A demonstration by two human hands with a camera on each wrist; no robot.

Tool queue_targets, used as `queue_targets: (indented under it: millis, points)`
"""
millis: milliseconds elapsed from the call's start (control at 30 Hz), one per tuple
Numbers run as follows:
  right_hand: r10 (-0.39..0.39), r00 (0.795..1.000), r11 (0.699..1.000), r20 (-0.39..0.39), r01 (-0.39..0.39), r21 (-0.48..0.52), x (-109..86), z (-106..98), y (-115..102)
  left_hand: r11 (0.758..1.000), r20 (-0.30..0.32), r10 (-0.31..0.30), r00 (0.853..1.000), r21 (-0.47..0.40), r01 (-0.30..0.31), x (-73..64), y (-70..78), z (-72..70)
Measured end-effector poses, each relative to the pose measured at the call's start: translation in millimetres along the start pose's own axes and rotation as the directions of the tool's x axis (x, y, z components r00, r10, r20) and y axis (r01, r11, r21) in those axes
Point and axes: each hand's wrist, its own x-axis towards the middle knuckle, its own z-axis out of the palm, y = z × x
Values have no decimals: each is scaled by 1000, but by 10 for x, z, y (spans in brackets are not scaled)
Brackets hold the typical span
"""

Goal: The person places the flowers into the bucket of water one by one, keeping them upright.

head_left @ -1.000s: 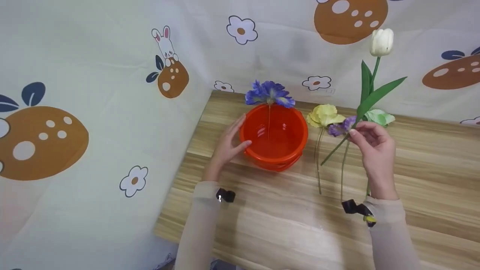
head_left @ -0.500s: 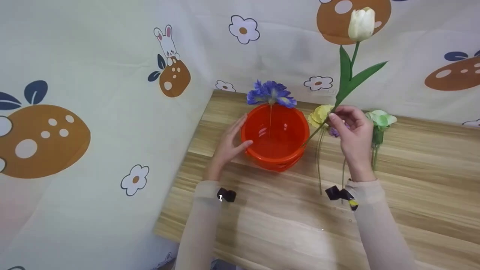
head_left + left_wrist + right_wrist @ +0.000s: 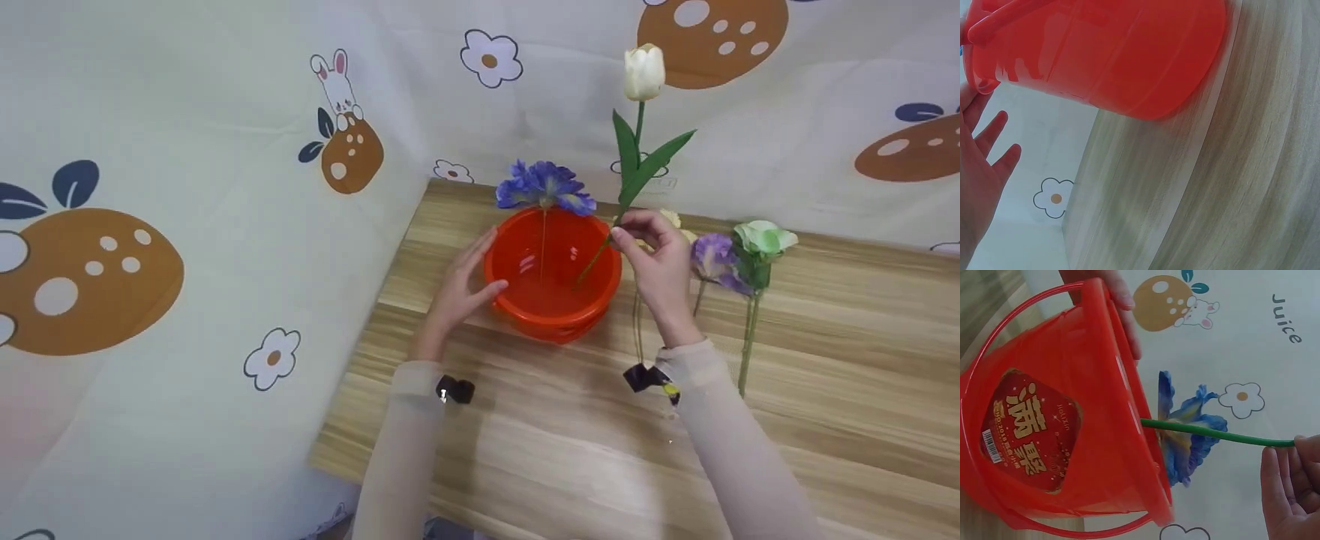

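- Since one second ago, the white tulip (image 3: 645, 73) has been carried leftward by the right hand (image 3: 661, 271); its stem end, then held over the table (image 3: 540, 435) beside the red bucket (image 3: 547, 319), is now inside the bucket's mouth.
- The tulip's stem is pinched between the right thumb and fingers, with bloom and leaves raised above the hand; whether the bucket's floor is touched by the stem cannot be told.
- The left hand (image 3: 459, 292) is held with its fingers spread along the bucket's side, its thumb laid over the rim.
- The blue flower (image 3: 545, 187) is stood in the bucket, its stem inside and its head leaned past the far rim.
- The yellow flower (image 3: 670, 219) is mostly hidden by the right hand.
- To the right of that hand, the purple flower (image 3: 716, 259) and the pale green flower (image 3: 763, 238) are laid side by side on the table.
- A red label (image 3: 1030, 430) with gold characters is seen on the bucket's wall.
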Motion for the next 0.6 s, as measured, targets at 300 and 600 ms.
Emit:
queue_targets:
  millis: [300, 600]
  points:
    - [56, 992, 971, 118, -26, -237, 43, 196, 190, 1000, 8, -18, 1000, 19, 17, -10, 4, -2]
    - [203, 957, 855, 205, -72, -514, 113, 359, 340, 1000, 5, 7, 1000, 6, -7, 1, 1, 0]
